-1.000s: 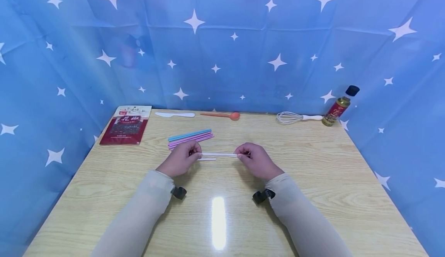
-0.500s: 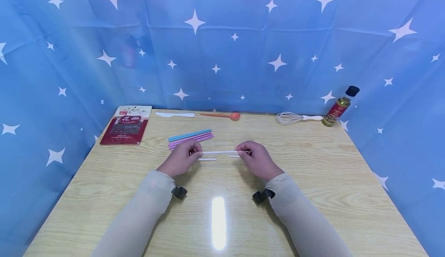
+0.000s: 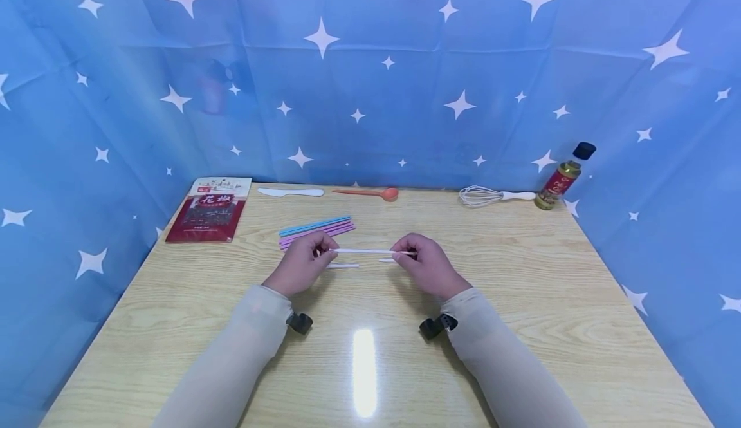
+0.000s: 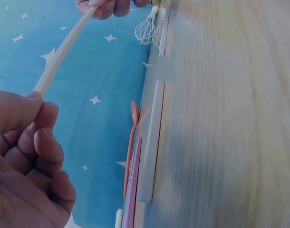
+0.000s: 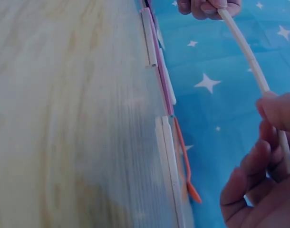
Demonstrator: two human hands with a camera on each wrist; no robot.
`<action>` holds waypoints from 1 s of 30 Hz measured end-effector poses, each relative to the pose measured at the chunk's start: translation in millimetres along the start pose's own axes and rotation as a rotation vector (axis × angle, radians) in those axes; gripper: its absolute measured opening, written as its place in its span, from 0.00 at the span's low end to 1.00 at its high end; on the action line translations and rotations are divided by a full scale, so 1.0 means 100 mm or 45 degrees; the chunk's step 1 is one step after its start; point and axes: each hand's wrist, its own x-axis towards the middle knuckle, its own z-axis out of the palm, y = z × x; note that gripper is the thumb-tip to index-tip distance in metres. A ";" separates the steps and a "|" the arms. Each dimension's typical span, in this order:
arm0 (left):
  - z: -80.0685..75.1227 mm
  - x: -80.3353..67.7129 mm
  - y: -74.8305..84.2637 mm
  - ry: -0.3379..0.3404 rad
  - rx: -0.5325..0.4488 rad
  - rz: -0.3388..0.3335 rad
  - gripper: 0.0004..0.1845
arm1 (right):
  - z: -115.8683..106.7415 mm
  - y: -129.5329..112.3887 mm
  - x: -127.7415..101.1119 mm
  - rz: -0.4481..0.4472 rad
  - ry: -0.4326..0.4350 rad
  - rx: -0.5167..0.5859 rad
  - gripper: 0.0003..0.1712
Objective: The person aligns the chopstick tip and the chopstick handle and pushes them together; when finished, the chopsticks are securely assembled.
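A thin white straw (image 3: 365,251) stretches level between my hands, a little above the table. My left hand (image 3: 302,262) pinches one end with thumb and index finger. My right hand (image 3: 427,264) pinches it near the other end, and a short tip passes beyond the fingers. In the left wrist view the held straw (image 4: 64,52) runs up to the right fingers. Below, one white straw (image 3: 345,266) lies on the table, partly hidden by my left hand. Another white piece (image 3: 386,260) shows beside my right hand, mostly covered.
Blue and purple straws (image 3: 317,230) lie behind my left hand. Along the table's back edge are a red seasoning packet (image 3: 207,212), a white knife (image 3: 291,192), an orange spoon (image 3: 389,194), a whisk (image 3: 483,196) and an oil bottle (image 3: 558,183). A star-patterned curtain (image 3: 370,80) hangs behind.
The held white straw has risen slightly off the table. The white piece beside my right hand now shows apart from it. Both hands keep nearly the same place.
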 end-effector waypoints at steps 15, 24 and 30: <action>-0.01 -0.06 0.08 -0.055 -0.016 -0.018 0.02 | 0.00 -0.01 -0.02 -0.102 -0.086 0.038 0.04; 0.01 -0.06 0.10 -0.041 -0.058 -0.001 0.02 | 0.02 -0.06 -0.03 -0.111 -0.067 0.053 0.05; -0.01 -0.05 0.07 -0.049 -0.050 -0.015 0.02 | 0.03 -0.05 -0.03 -0.118 -0.070 0.046 0.03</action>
